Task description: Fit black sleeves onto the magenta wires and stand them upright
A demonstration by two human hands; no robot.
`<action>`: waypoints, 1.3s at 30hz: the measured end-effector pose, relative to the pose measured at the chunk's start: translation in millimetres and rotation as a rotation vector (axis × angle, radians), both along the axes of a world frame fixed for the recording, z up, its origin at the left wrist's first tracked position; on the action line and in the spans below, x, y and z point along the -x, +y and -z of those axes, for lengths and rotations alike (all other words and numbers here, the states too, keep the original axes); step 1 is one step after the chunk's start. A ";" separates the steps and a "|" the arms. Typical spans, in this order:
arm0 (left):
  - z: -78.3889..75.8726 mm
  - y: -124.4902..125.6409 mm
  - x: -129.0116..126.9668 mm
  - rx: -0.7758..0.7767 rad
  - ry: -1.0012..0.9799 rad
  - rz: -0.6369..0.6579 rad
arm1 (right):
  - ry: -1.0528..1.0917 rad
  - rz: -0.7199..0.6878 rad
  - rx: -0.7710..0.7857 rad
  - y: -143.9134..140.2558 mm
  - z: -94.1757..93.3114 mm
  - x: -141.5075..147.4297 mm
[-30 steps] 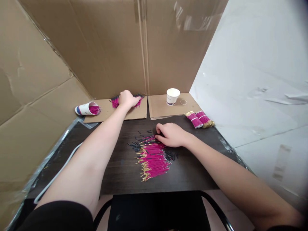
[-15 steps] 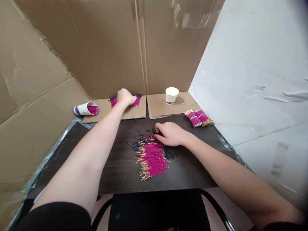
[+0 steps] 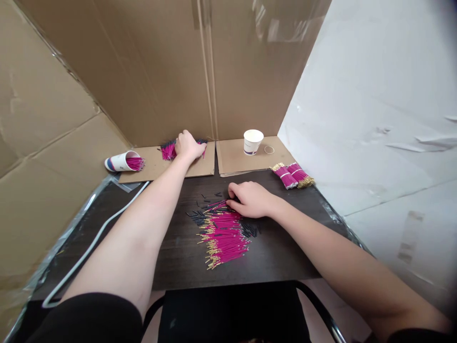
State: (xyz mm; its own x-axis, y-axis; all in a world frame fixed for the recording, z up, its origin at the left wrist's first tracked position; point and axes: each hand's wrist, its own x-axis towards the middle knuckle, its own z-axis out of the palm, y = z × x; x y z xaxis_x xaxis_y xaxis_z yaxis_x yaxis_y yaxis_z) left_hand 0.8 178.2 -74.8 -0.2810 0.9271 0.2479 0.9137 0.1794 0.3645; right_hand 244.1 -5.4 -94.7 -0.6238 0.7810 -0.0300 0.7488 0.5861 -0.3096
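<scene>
On the cardboard sheet at the back left, my left hand (image 3: pixel 189 146) lies over a pile of thin magenta wire pieces with black ends (image 3: pixel 168 151). Its thumb is spread to the right; the fingertips are hidden. My right hand (image 3: pixel 252 199) is closed, with thumb and forefinger bent together at the far edge of the loose magenta wires (image 3: pixel 228 238) on the table. Whatever lies between these fingertips is too small to make out. These wires have gold-coloured tips on the left and silvery ones on the right. Short black sleeves (image 3: pixel 250 230) are scattered around them.
A paper cup (image 3: pixel 123 162) lies on its side at the left with magenta wires in it. Another paper cup (image 3: pixel 253 143) stands upright beside a rubber band (image 3: pixel 269 150). Banded wire bundles (image 3: pixel 291 175) lie at the right. Cardboard walls (image 3: pixel 160 71) close off the back and left.
My left hand has shifted slightly and its thumb is spread further right over the pile. My right hand holds nearly the same pose. A white cable shows beside my left forearm.
</scene>
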 end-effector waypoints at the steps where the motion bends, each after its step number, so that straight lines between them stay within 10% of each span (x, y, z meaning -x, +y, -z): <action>1: 0.5 0.0 0.6 -0.008 0.001 0.000 | 0.003 0.000 -0.001 0.0 0.2 -0.1; 21: 0.6 16.1 23.3 -0.157 -0.209 0.210 | -0.004 0.006 -0.015 -0.7 -0.3 1.4; 33: 19.2 -157.3 -11.2 0.038 -0.386 0.632 | 0.043 -0.027 -0.008 2.5 0.8 -2.6; 39: 38.1 -178.5 7.7 -0.094 -0.316 0.748 | 0.087 -0.027 0.019 2.7 2.6 -5.0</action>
State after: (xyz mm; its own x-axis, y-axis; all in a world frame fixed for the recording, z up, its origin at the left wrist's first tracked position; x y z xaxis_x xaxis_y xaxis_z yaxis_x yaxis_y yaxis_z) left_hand -7.0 -0.3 -112.8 0.3346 0.8765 0.3463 0.6312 -0.4812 0.6083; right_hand 249.1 -2.7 -97.3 -0.6455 0.7637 0.0100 0.7026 0.5989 -0.3842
